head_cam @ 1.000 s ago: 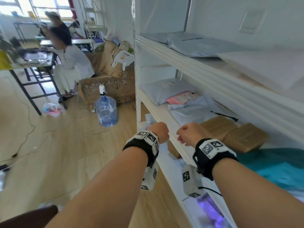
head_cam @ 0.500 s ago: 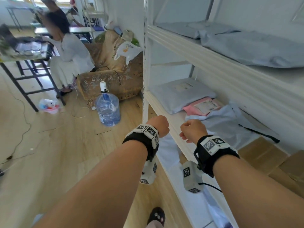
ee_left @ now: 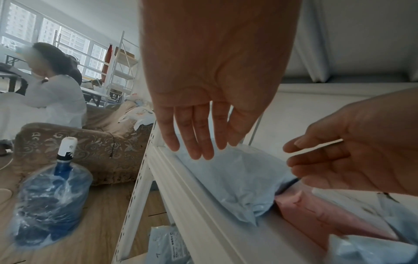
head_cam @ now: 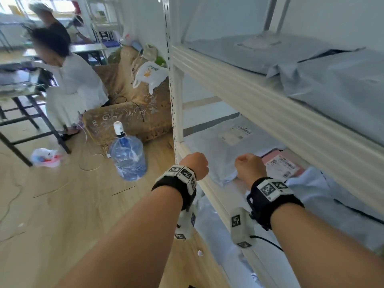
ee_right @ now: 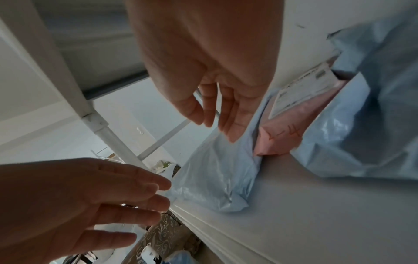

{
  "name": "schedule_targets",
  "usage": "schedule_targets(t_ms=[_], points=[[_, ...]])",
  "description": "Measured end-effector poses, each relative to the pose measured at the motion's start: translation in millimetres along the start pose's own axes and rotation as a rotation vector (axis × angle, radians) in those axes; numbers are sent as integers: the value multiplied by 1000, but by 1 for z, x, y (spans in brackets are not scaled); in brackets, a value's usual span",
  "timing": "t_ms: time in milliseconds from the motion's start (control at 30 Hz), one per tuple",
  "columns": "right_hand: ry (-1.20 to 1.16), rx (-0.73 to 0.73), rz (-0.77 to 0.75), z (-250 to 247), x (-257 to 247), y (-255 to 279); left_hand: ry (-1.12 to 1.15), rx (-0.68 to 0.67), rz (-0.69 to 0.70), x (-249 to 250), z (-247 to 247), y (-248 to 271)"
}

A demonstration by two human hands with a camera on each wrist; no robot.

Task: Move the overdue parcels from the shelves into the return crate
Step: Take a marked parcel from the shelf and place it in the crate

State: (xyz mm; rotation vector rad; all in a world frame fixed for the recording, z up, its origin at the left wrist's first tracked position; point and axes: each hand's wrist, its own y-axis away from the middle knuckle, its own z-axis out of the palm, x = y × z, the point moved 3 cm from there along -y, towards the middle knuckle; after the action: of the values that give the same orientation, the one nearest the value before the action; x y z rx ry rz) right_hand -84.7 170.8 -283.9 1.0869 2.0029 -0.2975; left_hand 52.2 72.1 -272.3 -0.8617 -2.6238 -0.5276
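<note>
A puffy grey mailer parcel (head_cam: 216, 142) lies at the left end of the white middle shelf (head_cam: 209, 190), with a pink labelled parcel (head_cam: 284, 166) to its right. Further grey parcels (head_cam: 342, 84) lie on the shelf above. My left hand (head_cam: 194, 165) hovers at the shelf's front edge; the left wrist view shows its fingers (ee_left: 196, 141) straight over the grey parcel (ee_left: 237, 178). My right hand (head_cam: 249, 167) reaches in over the parcel's near right corner with its fingers (ee_right: 228, 121) loosely spread just above the grey parcel (ee_right: 214, 175). Neither hand holds anything. No crate is in view.
A blue water bottle (head_cam: 128, 159) stands on the wooden floor left of the shelf upright (head_cam: 176, 104). Behind it is a patterned sofa (head_cam: 128, 119), where a seated person (head_cam: 72, 88) leans over a black-framed table (head_cam: 31, 129). More grey parcels (head_cam: 214, 225) lie on the lower shelf.
My view and both hands have shifted left along the shelf and closer to the grey parcel at its end. The cardboard boxes have passed out of view. Both hands remain empty.
</note>
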Motion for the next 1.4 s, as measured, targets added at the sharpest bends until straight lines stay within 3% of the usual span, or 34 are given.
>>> schedule_targets(t_ms=[333, 600, 767, 867, 1100, 1267, 1400], points=[[-315, 186, 215, 10, -5, -56, 34, 26, 110, -1, -27, -94], [-258, 397, 358, 22, -9, -82, 57, -123, 200, -14, -40, -180], [-360, 516, 448, 31, -5, -91, 86, -211, 258, -18, -33, -220], [-501, 587, 428, 39, 13, -95, 78, -290, 278, -16, -17, -230], [-544, 597, 368, 49, 18, -90, 84, -362, 238, -18, 4, -251], [-575, 442, 488, 55, 25, -91, 61, -393, 227, -14, 8, -249], [-557, 430, 553, 56, 42, -91, 55, -413, 227, -16, 11, -245]])
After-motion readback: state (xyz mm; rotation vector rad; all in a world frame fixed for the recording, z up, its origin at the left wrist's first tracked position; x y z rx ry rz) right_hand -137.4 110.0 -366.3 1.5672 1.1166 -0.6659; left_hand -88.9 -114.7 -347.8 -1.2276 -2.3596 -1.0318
